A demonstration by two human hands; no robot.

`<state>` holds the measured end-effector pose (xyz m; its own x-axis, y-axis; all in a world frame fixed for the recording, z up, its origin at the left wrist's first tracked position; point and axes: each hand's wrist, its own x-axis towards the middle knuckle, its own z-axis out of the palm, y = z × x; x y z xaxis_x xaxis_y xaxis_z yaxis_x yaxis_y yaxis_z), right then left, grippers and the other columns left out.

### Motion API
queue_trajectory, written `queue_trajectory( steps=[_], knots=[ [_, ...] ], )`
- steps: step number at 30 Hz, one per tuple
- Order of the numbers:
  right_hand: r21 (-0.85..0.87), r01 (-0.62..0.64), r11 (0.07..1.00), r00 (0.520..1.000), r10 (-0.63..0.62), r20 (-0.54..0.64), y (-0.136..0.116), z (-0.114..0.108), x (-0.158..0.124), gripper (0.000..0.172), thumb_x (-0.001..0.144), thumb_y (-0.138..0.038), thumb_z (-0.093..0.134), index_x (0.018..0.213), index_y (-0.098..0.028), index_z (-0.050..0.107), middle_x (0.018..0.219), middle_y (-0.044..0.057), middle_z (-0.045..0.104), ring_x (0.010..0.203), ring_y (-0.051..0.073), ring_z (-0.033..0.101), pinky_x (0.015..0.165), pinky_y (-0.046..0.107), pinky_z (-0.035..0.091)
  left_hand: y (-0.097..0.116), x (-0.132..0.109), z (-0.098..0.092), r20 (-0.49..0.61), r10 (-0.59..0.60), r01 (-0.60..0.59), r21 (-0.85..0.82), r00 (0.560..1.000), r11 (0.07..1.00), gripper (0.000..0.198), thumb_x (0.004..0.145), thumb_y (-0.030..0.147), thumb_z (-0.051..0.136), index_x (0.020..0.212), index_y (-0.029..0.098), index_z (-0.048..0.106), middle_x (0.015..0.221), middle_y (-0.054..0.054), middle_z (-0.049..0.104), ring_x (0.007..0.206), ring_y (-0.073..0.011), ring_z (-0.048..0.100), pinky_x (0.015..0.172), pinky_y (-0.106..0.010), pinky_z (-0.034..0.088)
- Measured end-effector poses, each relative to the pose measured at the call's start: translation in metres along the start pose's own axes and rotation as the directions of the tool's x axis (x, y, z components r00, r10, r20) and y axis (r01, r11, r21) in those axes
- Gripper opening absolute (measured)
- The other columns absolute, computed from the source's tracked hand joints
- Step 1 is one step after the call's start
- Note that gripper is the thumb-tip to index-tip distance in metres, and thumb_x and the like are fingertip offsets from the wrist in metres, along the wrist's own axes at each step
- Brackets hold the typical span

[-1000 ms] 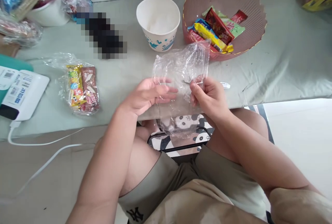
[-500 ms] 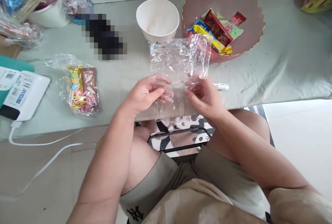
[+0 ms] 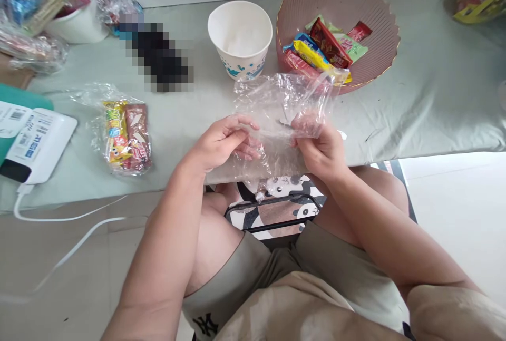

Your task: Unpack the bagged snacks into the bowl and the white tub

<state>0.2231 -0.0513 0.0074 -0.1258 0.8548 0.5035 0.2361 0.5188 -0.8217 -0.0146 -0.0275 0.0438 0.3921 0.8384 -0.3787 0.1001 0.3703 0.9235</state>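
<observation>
Head view: right hand [image 3: 322,151] curled on bag [image 3: 286,96]

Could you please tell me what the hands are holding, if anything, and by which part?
The right hand grips a clear, crinkled plastic bag by its right side. Whether the left hand, at its left side, grips cannot be told.

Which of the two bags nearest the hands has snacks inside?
The tabletop bag left of the left hand: a yellow packet and a brown packet show inside. The held bag in the right hand shows none.
</observation>
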Motion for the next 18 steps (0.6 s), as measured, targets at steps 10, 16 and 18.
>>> queue_trajectory(
  steps=[10, 16, 18],
  knots=[
    [-0.078, 0.075, 0.994, 0.997, -0.075, 0.004, -0.002, 0.002, 0.000, 0.023, 0.095, -0.018, 0.055, 0.102, -0.032, 0.071, 0.104, 0.005, 0.060, 0.100, 0.022, 0.065, 0.089, 0.044, 0.058, 0.000, 0.007, -0.002, -0.017, 0.030, -0.032, -0.109, 0.999, 0.994, 0.019, 0.079, 0.036, 0.077, 0.078, 0.019, 0.068, 0.069, -0.001, 0.074, 0.055, -0.0165, 0.072, 0.049, -0.024, 0.057],
    [-0.080, -0.123, 0.989, 0.992, 0.123, -0.004, -0.004, -0.004, -0.002, 0.015, 0.091, -0.028, 0.062, 0.103, -0.032, 0.070, 0.106, 0.006, 0.057, 0.103, 0.023, 0.062, 0.091, 0.045, 0.058, 0.009, 0.005, 0.000, -0.026, 0.080, -0.082, -0.103, 0.996, 0.991, 0.013, 0.078, 0.030, 0.071, 0.076, 0.019, 0.065, 0.064, 0.001, 0.067, 0.055, -0.0155, 0.069, 0.051, -0.026, 0.058],
    [-0.086, -0.078, 0.993, 0.997, 0.079, 0.013, -0.007, -0.005, -0.002, 0.017, 0.092, -0.025, 0.060, 0.098, -0.034, 0.073, 0.114, 0.005, 0.057, 0.111, 0.024, 0.061, 0.098, 0.047, 0.056, 0.009, 0.005, 0.000, -0.021, 0.063, -0.065, -0.091, 0.998, 0.994, 0.009, 0.078, 0.027, 0.068, 0.078, 0.019, 0.064, 0.065, 0.001, 0.066, 0.057, -0.0157, 0.070, 0.052, -0.025, 0.058]
  ],
)
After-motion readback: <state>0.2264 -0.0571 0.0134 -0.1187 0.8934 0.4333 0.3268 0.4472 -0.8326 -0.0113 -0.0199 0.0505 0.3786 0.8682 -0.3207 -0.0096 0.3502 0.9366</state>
